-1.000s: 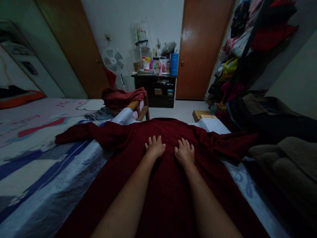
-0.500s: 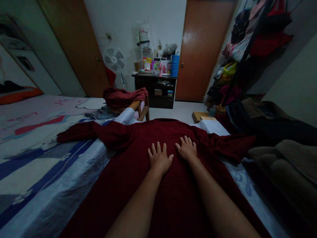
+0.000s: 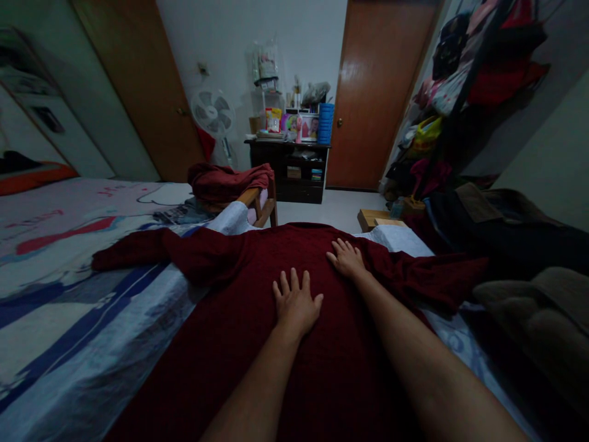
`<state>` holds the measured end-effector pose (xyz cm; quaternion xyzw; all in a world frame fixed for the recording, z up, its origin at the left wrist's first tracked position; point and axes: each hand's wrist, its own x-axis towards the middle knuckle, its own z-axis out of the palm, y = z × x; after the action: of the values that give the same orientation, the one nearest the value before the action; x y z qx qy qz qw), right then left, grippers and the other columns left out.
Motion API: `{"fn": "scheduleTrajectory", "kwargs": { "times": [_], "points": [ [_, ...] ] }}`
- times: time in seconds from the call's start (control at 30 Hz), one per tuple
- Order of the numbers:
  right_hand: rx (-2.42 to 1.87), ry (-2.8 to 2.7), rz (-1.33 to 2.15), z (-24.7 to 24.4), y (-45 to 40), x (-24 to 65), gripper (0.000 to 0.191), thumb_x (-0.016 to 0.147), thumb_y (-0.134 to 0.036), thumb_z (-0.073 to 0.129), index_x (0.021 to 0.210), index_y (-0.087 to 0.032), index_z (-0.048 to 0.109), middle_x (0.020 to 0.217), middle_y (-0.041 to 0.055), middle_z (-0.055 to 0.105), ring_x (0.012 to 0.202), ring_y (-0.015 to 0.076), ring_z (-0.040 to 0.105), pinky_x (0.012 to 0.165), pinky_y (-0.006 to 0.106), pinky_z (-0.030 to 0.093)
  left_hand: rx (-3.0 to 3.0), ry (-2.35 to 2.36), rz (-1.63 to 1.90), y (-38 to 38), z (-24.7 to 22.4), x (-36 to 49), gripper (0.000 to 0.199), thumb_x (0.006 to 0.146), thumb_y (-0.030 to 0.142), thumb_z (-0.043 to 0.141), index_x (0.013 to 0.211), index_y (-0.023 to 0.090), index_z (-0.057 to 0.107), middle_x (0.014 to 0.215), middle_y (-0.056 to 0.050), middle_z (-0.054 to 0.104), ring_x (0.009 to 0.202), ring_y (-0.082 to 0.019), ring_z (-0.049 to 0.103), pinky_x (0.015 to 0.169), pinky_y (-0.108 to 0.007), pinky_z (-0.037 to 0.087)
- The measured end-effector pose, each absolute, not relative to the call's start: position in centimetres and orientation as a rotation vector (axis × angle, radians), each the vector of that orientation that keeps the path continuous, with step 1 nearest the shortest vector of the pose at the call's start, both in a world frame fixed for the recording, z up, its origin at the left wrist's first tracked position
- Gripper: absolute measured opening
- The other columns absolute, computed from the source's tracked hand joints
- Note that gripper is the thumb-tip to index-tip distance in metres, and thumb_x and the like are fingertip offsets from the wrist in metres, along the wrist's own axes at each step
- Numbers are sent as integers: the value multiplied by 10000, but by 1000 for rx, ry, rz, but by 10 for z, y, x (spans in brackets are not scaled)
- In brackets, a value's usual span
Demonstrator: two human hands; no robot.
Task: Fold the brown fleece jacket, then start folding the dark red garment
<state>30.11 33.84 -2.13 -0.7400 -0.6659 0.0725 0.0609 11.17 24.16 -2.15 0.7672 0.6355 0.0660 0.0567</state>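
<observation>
A dark red long garment with sleeves lies spread out in front of me, its neckline at the far end and a sleeve reaching out to each side. My left hand rests flat on the middle of it, fingers spread. Farther up, near the right shoulder of the garment, my right hand also lies flat with its fingers stretched out. Neither hand grips the cloth. Beneath the garment is a pale blue-white cloth, seen along both sides.
A patterned bedspread covers the bed at left. Reddish cloth hangs over a wooden frame. Folded dark clothes and a grey-brown pile lie at right. Beyond stand a fan and a dark cabinet.
My right hand has slid a little farther up the garment, away from me. My left hand stays almost where it was. The view has shifted slightly closer.
</observation>
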Motion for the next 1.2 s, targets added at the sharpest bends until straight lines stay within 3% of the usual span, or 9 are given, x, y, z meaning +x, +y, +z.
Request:
{"fn": "scheduleTrajectory", "kwargs": {
  "times": [0.23, 0.47, 0.57, 0.8, 0.9, 1.03, 1.2],
  "points": [
    [-2344, -1927, 174, -20, 359, 315, 689, 942, -634, 233, 1499, -232, 293, 1587, 107, 222, 1451, 269, 158, 1137, 502, 131, 2333, 1918, 207, 242, -25, 110, 734, 865, 610, 425, 1496, 248, 323, 1583, -136, 245, 1446, -419, 153, 1135, -606, 137],
    [-2205, -1919, 10, -12, 349, 306, 492, 961, -431, 384, 1371, -175, 476, 1493, 137, 387, 1366, 267, 316, 1101, 430, 241, 2342, 1912, 258, 245, -21, 108, 658, 899, 598, 389, 1458, 251, 399, 1551, -132, 326, 1432, -391, 224, 1135, -596, 173],
    [-2009, -2037, -16, -12, 340, 290, 466, 963, -422, 380, 1369, -216, 480, 1490, 106, 399, 1317, 242, 384, 1073, 393, 294, 2347, 1938, 296, 249, -17, 103, 560, 946, 515, 335, 1431, 254, 437, 1527, -104, 380, 1421, -349, 270, 1133, -583, 203],
    [-2065, -2120, 206, -20, 343, 276, 653, 940, -602, 313, 1498, -263, 296, 1607, 42, 181, 1457, 270, 165, 1150, 514, 129, 2247, 2012, 236, 254, -19, 94, 632, 894, 578, 405, 1444, 268, 418, 1564, -83, 313, 1430, -417, 204, 1125, -623, 172],
    [-2097, -2063, 236, -19, 351, 281, 704, 934, -628, 296, 1513, -230, 261, 1609, 61, 167, 1459, 262, 167, 1155, 481, 138, 2251, 2006, 226, 254, -20, 93, 641, 895, 585, 388, 1453, 269, 406, 1572, -82, 294, 1437, -418, 181, 1127, -627, 158],
    [-2178, -1958, 229, -16, 353, 287, 658, 964, -530, 296, 1500, -148, 282, 1589, 119, 220, 1444, 254, 212, 1139, 416, 200, 2252, 1999, 222, 254, -20, 94, 646, 894, 587, 383, 1457, 270, 400, 1578, -79, 282, 1439, -417, 177, 1128, -625, 155],
    [-2317, -1814, 46, -22, 339, 292, 657, 934, -541, 388, 1452, -138, 367, 1552, 180, 278, 1412, 350, 252, 1109, 497, 212, 2245, 1995, 220, 254, -19, 95, 652, 891, 582, 392, 1456, 255, 404, 1576, -94, 281, 1434, -432, 177, 1120, -637, 159]
  ]
}}
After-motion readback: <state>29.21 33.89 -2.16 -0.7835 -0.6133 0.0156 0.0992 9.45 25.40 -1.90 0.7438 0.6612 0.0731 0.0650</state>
